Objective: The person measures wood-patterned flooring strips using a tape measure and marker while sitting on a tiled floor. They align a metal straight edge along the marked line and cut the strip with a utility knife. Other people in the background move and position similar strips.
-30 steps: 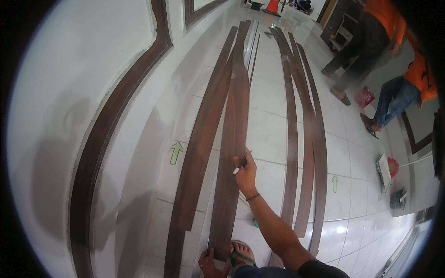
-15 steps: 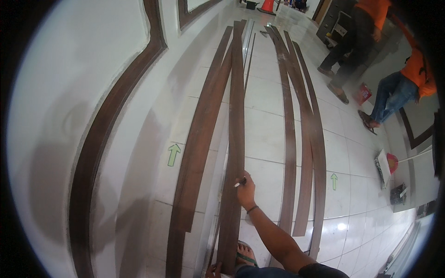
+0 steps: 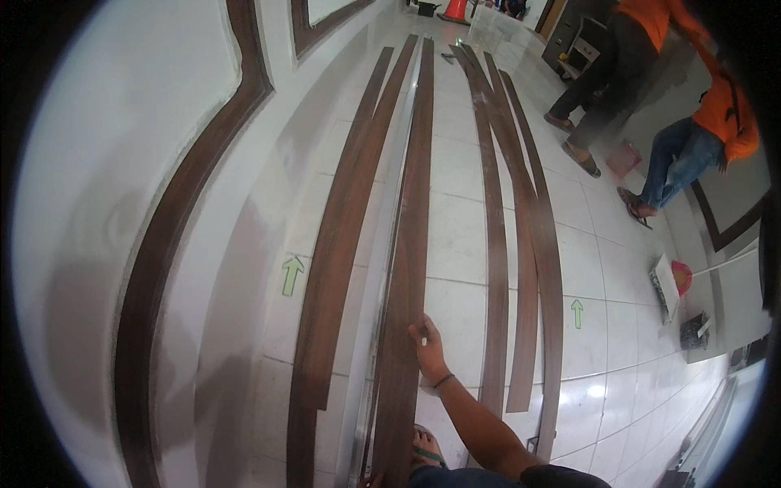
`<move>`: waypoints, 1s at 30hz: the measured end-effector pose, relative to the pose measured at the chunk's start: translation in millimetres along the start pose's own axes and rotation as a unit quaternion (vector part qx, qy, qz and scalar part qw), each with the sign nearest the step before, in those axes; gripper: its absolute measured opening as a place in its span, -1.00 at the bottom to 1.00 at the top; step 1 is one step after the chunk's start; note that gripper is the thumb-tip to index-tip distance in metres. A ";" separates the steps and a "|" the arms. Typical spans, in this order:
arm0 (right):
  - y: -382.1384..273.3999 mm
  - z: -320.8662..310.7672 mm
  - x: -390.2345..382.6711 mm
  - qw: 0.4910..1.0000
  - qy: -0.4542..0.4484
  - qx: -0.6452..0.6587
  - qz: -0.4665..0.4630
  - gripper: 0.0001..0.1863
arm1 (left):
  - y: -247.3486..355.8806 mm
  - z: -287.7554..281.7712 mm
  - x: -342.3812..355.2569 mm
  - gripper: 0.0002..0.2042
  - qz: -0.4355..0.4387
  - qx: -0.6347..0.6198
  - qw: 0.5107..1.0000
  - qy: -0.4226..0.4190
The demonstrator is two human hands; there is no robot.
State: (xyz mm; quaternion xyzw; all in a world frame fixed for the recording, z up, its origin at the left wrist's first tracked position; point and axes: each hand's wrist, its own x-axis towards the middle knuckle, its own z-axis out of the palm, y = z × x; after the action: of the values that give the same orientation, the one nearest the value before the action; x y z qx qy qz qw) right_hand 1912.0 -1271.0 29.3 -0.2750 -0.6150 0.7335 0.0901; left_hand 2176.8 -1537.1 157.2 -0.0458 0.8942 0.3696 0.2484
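A long dark brown wood-look strip runs away from me across the middle. At its right edge my right hand is closed, with the fingertips and thumb against the strip. The white end of a slim pen shows between those fingers; the rest of it is hidden. Only a little of my left hand shows at the lower edge, by the strip's near end, its fingers mostly cut off. Just left of the strip lies a long silvery metal bar.
More brown strips lie left and right on the white tiled floor. Green arrows mark the tiles. Two people in orange tops stand far right, near a dustpan. A panelled wall rises at left.
The middle strip has turned, showing a wider face, and its far end has swung right, away from the left strips. My right hand has moved slightly down with the pen, whose dark body is now hidden.
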 end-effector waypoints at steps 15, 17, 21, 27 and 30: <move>-23.5 8.5 57.8 0.981 -0.024 0.182 0.062 -0.23 | -8.9 5.6 41.2 -0.01 0.079 0.030 0.994 0.071; -26.3 10.5 61.6 0.983 -0.020 0.173 0.053 -0.22 | -14.1 6.2 47.3 0.04 0.051 -0.128 0.990 0.023; -43.9 11.6 62.0 0.989 0.050 0.133 0.025 -0.48 | 19.2 -17.9 60.7 -0.11 0.075 -0.333 0.940 -0.017; -98.8 21.0 60.5 0.967 0.037 0.233 0.094 -0.53 | 48.0 -65.6 70.8 -0.65 0.076 -0.165 0.983 0.022; -99.2 12.8 68.4 0.927 -0.027 0.350 0.128 -0.59 | 57.1 -82.0 74.7 -0.71 0.219 -0.037 0.973 0.065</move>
State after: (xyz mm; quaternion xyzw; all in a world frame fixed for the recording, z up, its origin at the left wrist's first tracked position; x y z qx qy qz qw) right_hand 1828.0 -1227.3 104.9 -0.2824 -0.2807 0.9146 0.0700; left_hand 2062.8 -1544.4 207.4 0.1177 0.8826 0.4437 0.1009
